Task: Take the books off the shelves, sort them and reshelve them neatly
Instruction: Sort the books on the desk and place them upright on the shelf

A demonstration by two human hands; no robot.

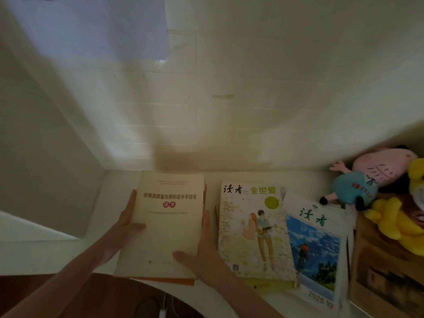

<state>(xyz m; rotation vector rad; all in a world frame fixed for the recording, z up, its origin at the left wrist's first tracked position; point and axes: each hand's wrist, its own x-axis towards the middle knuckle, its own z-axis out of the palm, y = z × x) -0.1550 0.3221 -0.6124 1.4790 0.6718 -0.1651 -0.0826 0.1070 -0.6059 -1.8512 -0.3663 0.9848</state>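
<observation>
Your left hand (125,222) lies flat against the left side of the cream book (167,226), fingers straight, thumb resting on the cover. Your right hand (204,246) does the same on the right side. Neither hand is curled round the book; they just press it from both sides.

The cream book lies flat on the white worktop (252,176), right between your hands. It sits on an orange book (174,281), whose edge peeps out near your right wrist.

The cream book looks thick with a soft paper cover, so it is likely a bit heavy and may bend. Its smooth cover could slide on the orange one. Slip your fingers under both long sides and lift the two together.

Just right of your right hand lies a green magazine (252,226), and past that a blue magazine (316,253). They look thin and floppy, so hold them from underneath.

Count: one cream book, one orange book, two magazines. A yellow edge under the green one may be another; you cannot tell. Far to the right are two toys, a pig plush (367,177) and a yellow plush (394,223), by one brown box (385,276)
</observation>
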